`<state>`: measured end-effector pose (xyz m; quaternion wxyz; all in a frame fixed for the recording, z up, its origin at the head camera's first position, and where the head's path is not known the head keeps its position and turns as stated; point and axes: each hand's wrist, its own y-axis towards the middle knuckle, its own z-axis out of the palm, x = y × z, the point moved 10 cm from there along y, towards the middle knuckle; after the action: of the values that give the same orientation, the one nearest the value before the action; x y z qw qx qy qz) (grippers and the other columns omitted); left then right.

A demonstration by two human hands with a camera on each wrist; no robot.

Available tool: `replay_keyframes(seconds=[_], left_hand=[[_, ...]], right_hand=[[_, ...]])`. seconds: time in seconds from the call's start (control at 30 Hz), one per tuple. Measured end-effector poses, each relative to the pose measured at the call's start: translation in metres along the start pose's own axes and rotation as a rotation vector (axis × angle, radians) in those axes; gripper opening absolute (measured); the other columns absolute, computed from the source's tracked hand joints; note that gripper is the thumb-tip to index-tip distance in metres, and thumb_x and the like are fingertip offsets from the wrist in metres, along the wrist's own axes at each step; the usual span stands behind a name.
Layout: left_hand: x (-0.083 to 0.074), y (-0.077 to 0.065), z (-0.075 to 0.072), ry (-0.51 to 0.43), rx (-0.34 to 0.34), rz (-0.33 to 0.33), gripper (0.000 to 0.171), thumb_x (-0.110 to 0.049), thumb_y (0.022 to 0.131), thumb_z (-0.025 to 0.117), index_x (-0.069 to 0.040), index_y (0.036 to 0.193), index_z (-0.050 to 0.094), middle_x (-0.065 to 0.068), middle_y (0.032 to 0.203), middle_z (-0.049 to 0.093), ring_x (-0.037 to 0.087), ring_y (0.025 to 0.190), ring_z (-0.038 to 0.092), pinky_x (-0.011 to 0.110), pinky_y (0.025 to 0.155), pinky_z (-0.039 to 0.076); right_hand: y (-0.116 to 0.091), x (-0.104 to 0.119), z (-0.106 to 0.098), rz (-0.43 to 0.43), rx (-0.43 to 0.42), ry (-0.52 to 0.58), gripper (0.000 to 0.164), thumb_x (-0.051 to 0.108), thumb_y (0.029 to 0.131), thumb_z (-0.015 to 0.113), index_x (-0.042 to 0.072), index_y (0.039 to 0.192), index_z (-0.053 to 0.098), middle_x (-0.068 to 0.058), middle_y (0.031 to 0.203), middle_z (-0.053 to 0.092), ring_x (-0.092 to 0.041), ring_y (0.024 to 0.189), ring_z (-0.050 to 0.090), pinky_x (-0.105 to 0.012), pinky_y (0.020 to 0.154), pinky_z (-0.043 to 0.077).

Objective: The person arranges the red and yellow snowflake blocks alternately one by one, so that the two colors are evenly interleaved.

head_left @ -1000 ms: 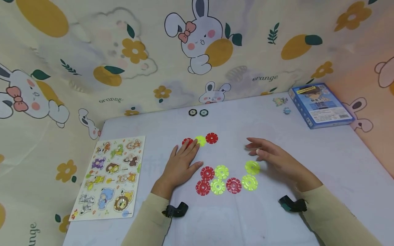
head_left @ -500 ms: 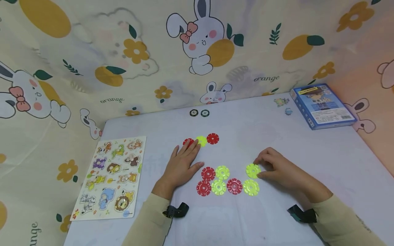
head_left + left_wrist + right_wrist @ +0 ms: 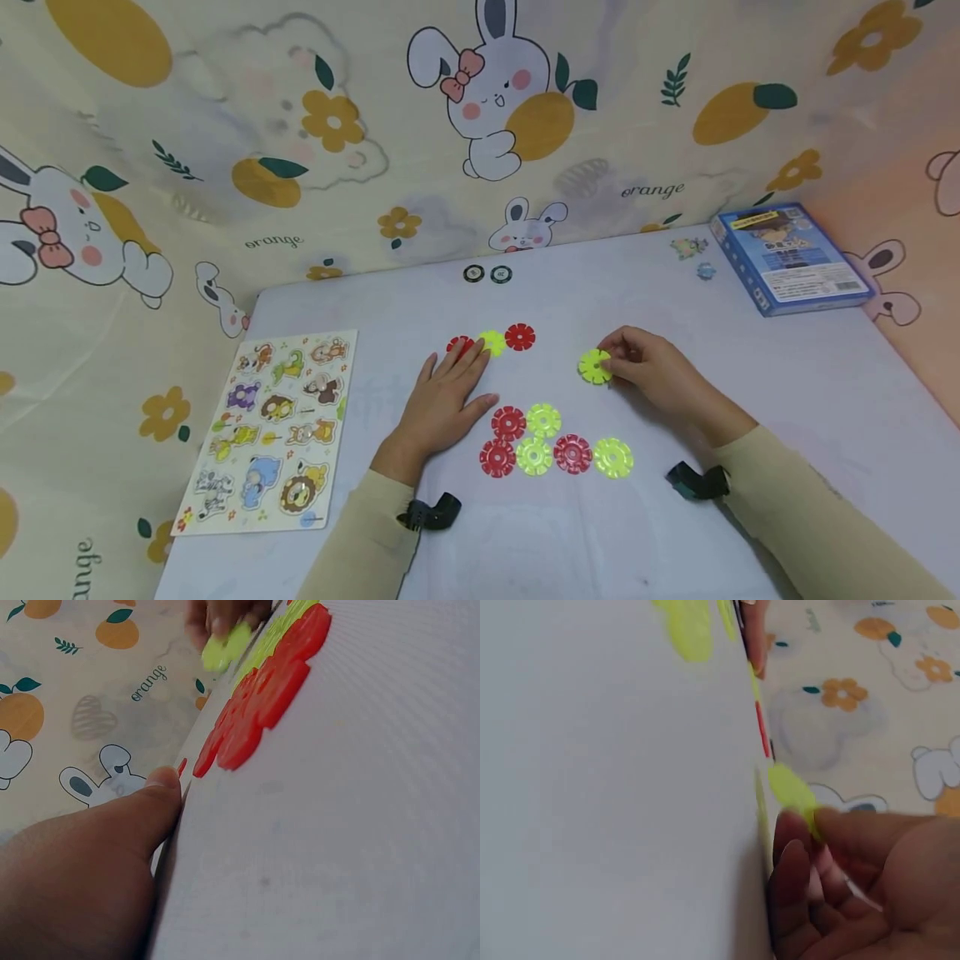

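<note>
So the right hand (image 3: 652,375) is pinching a yellow-green disc (image 3: 595,367) between curled fingers and thumb, just above the table (image 3: 525,542), between the two groups of discs. The left hand (image 3: 442,404) lies flat with fingers stretched out, gripping nothing, fingertips over a red disc (image 3: 457,341) at the left end of the back row. Only real container I can see is the blue box (image 3: 795,258) at the far right; it looks closed, so can't tell what's in it. It's got a yellow strip, a white label and a barcode, but the print's too small to read. The white board (image 3: 292,343) on the left is full of animal pictures, lion, zebra and so on. Those two black chips (image 3: 474,273) at the back have markings too tiny to make out. Clearest writing is "orange", printed several times on the wall cloth (image 3: 420,175).
</note>
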<state>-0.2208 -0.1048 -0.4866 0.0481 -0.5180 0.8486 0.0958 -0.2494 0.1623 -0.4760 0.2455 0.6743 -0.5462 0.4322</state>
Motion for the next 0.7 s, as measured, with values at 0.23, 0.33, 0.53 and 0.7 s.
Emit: replay_keyframes(seconds=[0.23,0.33,0.53,0.7], left_hand=[[0.000,0.000,0.002,-0.012,-0.007,0.011,0.074,-0.065,0.092,0.037,-0.024,0.153,0.026,-0.006,0.157,0.018,0.022,0.144,0.011,0.056,0.110,0.009],[-0.001,0.001,0.002,-0.012,-0.008,0.013,0.074,-0.064,0.092,0.038,-0.024,0.153,0.027,-0.006,0.157,0.018,0.022,0.144,0.011,0.056,0.110,0.009],[-0.001,0.001,0.000,0.001,0.008,0.003,0.075,-0.064,0.091,0.041,-0.025,0.153,0.025,-0.006,0.158,0.017,0.022,0.144,0.009,0.056,0.111,0.008],[0.000,0.001,0.002,-0.010,0.015,-0.006,0.075,-0.064,0.091,0.041,-0.025,0.153,0.025,-0.007,0.158,0.016,0.021,0.144,0.008,0.056,0.111,0.007]], right_hand=[[0.038,0.003,0.011,0.050,-0.068,0.120,0.029,0.010,0.094,0.062,0.008,0.121,0.054,-0.013,0.100,0.055,-0.025,0.084,0.062,-0.031,0.070,0.055],[0.041,0.007,0.014,0.048,-0.079,0.035,0.036,0.013,0.093,0.064,0.010,0.127,0.053,-0.010,0.109,0.052,-0.025,0.089,0.056,-0.033,0.076,0.052],[0.029,0.030,0.031,-0.111,0.010,-0.418,0.050,0.024,0.092,0.064,0.014,0.139,0.050,-0.008,0.143,0.037,-0.029,0.121,0.040,-0.047,0.096,0.041],[0.024,0.038,0.045,-0.225,0.061,-0.748,0.060,0.037,0.091,0.063,0.018,0.145,0.044,-0.007,0.154,0.027,-0.036,0.137,0.021,-0.058,0.102,0.030]])
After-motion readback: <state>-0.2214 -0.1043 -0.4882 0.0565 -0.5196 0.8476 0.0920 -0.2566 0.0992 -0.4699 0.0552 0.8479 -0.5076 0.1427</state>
